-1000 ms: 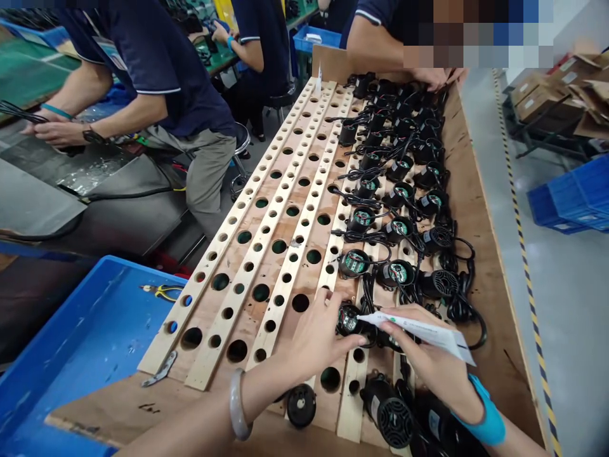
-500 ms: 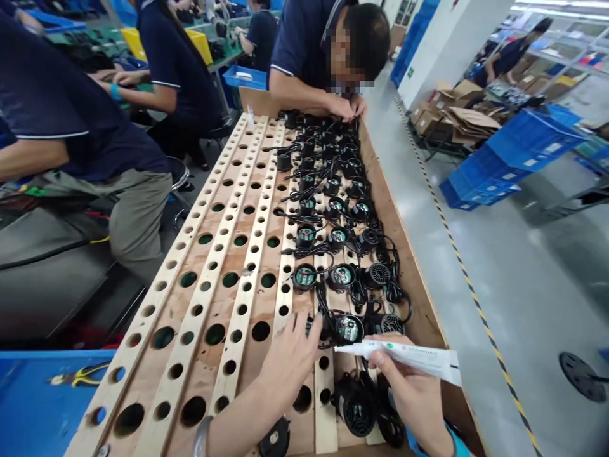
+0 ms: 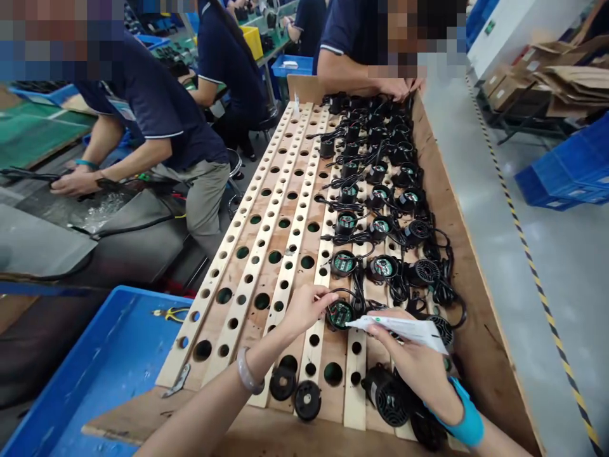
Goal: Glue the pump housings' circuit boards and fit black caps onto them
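Observation:
My left hand [image 3: 307, 308] is closed at the upper left rim of a black round housing [image 3: 339, 315] that has a green circuit board and thin wires inside. Its thumb and fingertips pinch the rim; whether a cable is caught there too, I cannot tell. In my right hand [image 3: 409, 355] lies a white squeeze tube [image 3: 409, 329], gripped between thumb and fingers. The pointed nozzle is at the right side of the same housing, over or against the board. Right of it, another housing is largely hidden behind the tube and hand.
Rows of black housings with coiled cables [image 3: 380, 231] fill the right of a wooden rack with drilled strips [image 3: 266, 254]. Two black round caps [image 3: 307, 400] and a wrench [image 3: 177, 381] lie near its front. Left stands a blue bin [image 3: 118, 355] with pliers [image 3: 171, 313]. Co-workers sit left and lean over the far end.
The view has swung left and down. My left hand has gone from spread fingers to a pinch on the housing rim. The tube's nozzle has come to that housing.

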The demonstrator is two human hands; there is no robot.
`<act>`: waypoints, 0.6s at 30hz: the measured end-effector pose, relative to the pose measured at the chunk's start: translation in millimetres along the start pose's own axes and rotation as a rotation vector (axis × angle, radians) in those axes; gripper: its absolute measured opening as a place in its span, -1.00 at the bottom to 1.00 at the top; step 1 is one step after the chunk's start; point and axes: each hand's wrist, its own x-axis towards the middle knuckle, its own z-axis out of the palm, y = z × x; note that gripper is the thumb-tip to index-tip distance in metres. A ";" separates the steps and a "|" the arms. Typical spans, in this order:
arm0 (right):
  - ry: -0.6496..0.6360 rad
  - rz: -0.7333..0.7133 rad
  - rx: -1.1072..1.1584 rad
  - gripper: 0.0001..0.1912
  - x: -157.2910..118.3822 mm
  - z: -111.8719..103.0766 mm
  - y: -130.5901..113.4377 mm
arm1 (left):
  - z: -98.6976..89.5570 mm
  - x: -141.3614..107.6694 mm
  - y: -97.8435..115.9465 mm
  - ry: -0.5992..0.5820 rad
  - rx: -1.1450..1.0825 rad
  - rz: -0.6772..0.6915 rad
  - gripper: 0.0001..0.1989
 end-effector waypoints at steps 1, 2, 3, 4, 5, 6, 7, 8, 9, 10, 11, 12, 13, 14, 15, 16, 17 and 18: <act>-0.031 -0.051 -0.019 -0.89 2.9 6.1 1.3 | 1.4 -0.3 -1.6 -0.001 -0.025 -0.014 -0.64; -0.065 -0.103 -0.039 -0.89 5.3 11.6 2.8 | 2.1 -0.6 -2.3 -0.002 -0.040 -0.030 -0.65; -0.095 -0.152 -0.058 -0.88 7.3 16.3 4.3 | 2.2 -0.7 -2.7 -0.004 -0.044 -0.043 -0.66; -0.122 -0.194 -0.077 -0.87 8.9 20.1 5.9 | 1.8 -0.7 -2.9 -0.005 -0.038 -0.048 -0.67; -0.139 -0.223 -0.090 -0.86 10.1 23.1 7.3 | 1.0 -0.6 -3.1 -0.004 -0.026 -0.044 -0.67; -0.149 -0.242 -0.099 -0.85 11.0 25.3 8.4 | 0.1 -0.5 -3.3 -0.002 -0.005 -0.028 -0.67; -0.156 -0.255 -0.107 -0.84 11.5 26.7 9.1 | -0.8 -0.3 -3.5 0.003 0.023 -0.003 -0.66; -0.163 -0.268 -0.116 -0.83 11.8 27.7 9.3 | -1.7 -0.2 -3.5 0.009 0.059 0.030 -0.65; -0.171 -0.281 -0.127 -0.82 11.8 28.2 9.1 | -2.4 -0.1 -3.4 0.019 0.102 0.068 -0.63; -0.179 -0.295 -0.141 -0.81 11.6 28.5 8.5 | -3.0 0.0 -3.2 0.035 0.148 0.107 -0.61; -0.188 -0.307 -0.155 -0.80 11.2 28.6 7.7 | -3.4 0.1 -2.8 0.052 0.190 0.140 -0.59; -0.198 -0.318 -0.171 -0.80 10.7 28.8 6.8 | -3.6 0.3 -2.4 0.066 0.225 0.163 -0.59; -0.206 -0.328 -0.184 -0.79 10.2 29.0 6.1 | -3.7 0.4 -2.0 0.077 0.246 0.178 -0.59; -0.213 -0.335 -0.195 -0.78 9.8 29.2 5.6 | -3.7 0.6 -1.7 0.083 0.256 0.187 -0.61; -0.220 -0.340 -0.203 -0.77 9.5 29.5 5.4 | -3.7 0.7 -1.4 0.084 0.258 0.194 -0.62; -0.226 -0.343 -0.206 -0.76 9.3 29.7 5.5 | -3.6 0.9 -1.3 0.085 0.254 0.201 -0.64; -0.230 -0.346 -0.207 -0.75 9.3 29.8 5.9 | -3.5 1.0 -1.2 0.084 0.249 0.207 -0.65; -0.228 -0.348 -0.207 -0.75 9.3 29.8 6.4 | -3.4 1.2 -1.1 0.085 0.250 0.212 -0.66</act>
